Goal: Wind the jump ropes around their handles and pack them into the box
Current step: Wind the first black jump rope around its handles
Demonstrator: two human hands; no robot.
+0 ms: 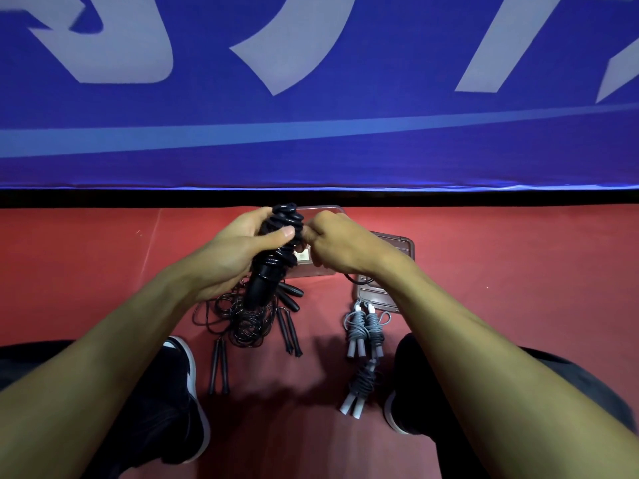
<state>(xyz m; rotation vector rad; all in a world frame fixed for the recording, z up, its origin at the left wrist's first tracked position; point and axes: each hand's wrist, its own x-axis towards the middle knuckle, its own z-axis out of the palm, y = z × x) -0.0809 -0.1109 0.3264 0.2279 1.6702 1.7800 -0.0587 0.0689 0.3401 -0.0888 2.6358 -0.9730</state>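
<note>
The black jump rope bundle (276, 250) looks like glossy plastic, its coils catching highlights. The loose thin black cords (238, 319) shine like smooth vinyl. The grey wound ropes (364, 328) look matt, with pale plastic handles. The clear plastic box (321, 267) is smooth and see-through. The red floor (86, 271) appears matt; the blue banner (311, 133) looks like smooth cloth.

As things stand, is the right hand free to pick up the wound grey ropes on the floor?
Probably not yet. The right hand is pinching cord at the black rope bundle that the left hand grips. The grey ropes lie uncovered just below it, so the way is free once it lets go.
</note>
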